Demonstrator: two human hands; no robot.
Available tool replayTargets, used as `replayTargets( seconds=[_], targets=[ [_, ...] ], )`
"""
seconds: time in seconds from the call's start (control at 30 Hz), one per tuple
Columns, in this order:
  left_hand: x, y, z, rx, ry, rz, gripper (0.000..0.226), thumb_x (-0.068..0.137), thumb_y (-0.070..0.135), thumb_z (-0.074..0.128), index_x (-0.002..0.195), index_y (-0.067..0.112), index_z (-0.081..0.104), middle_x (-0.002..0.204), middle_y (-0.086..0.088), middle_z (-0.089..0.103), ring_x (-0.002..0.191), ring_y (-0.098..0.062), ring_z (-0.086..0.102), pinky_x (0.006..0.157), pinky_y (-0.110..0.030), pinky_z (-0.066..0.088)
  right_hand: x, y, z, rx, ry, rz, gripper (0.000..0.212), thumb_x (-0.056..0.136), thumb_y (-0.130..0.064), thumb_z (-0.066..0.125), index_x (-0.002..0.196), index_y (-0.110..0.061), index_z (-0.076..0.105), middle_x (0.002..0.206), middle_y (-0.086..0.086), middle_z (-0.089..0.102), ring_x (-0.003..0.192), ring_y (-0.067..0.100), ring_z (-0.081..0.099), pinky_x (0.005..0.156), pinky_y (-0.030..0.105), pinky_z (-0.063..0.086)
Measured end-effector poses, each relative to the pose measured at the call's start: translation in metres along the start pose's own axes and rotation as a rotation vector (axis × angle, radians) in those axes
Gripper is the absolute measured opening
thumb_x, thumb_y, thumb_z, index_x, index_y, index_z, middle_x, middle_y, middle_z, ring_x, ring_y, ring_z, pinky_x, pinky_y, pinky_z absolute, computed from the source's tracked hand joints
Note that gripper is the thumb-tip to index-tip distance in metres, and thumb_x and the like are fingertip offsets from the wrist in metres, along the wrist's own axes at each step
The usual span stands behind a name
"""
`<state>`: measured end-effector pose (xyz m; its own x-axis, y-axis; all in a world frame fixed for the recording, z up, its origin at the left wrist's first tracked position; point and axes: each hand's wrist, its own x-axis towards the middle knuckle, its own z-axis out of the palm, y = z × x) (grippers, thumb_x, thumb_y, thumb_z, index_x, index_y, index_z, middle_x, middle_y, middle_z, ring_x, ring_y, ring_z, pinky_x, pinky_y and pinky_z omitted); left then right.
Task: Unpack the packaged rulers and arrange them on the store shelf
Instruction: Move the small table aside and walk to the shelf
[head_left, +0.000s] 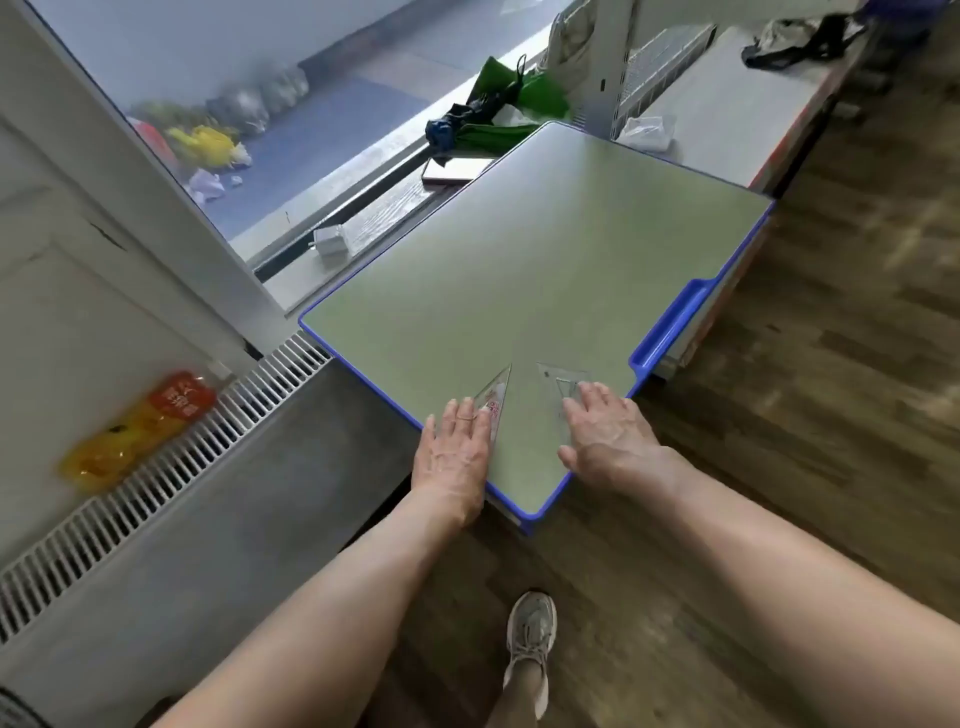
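Observation:
Two clear plastic triangle rulers lie flat near the front corner of a green table (519, 260) with a blue rim. The left ruler (496, 392) carries red print and points away from me. My left hand (454, 457) rests flat on its near end, fingers spread. The right ruler (563, 382) is clear with faint marks. My right hand (608, 439) lies flat on its near part, fingers together and extended. Neither hand curls around anything. No packaging shows around the rulers.
A blue handle (670, 327) juts from the table's right edge. A white radiator (171, 467) runs along the left wall, with an orange packet (140, 431) above it. A green and blue umbrella (488, 114) and a white box (330, 241) sit on the window sill. My shoe (530, 639) stands on the wood floor.

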<state>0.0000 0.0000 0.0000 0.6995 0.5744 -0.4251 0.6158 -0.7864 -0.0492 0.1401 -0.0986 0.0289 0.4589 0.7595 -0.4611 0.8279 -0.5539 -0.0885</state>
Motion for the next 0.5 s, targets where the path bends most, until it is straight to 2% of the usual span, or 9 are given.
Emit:
replayTargets(
  seconds=[0.23, 0.33, 0.5],
  targets=[
    [0.02, -0.009, 0.009, 0.057, -0.031, 0.043, 0.094, 0.088, 0.007, 0.051, 0.148, 0.022, -0.018, 0.157, -0.007, -0.02, 0.145, -0.024, -0.016, 0.119, -0.04, -0.005, 0.038, -0.005, -0.006, -0.051, -0.022, 0.029, 0.075, 0.093, -0.046, 0.05, 0.149, -0.01, 0.015, 0.159, 0.014, -0.002, 0.147, 0.028, 0.002, 0.117, 0.042, 0.012],
    [0.024, -0.01, 0.011, 0.06, -0.027, 0.045, 0.089, 0.09, 0.007, 0.047, 0.148, 0.021, -0.019, 0.157, -0.007, -0.022, 0.145, -0.024, -0.018, 0.119, -0.04, -0.005, 0.042, -0.008, -0.001, -0.028, -0.06, 0.032, 0.078, 0.094, -0.045, 0.046, 0.151, -0.008, 0.007, 0.159, 0.013, -0.004, 0.147, 0.026, 0.001, 0.118, 0.041, 0.009],
    [0.019, -0.008, 0.015, 0.059, 0.003, 0.074, 0.076, 0.094, 0.008, 0.035, 0.148, 0.017, -0.018, 0.157, -0.009, -0.02, 0.145, -0.024, -0.016, 0.119, -0.041, -0.003, 0.027, -0.022, 0.015, -0.031, -0.053, -0.101, 0.067, 0.099, -0.032, 0.036, 0.152, -0.007, 0.003, 0.159, 0.012, -0.007, 0.147, 0.025, -0.003, 0.118, 0.04, 0.005]
  ],
)
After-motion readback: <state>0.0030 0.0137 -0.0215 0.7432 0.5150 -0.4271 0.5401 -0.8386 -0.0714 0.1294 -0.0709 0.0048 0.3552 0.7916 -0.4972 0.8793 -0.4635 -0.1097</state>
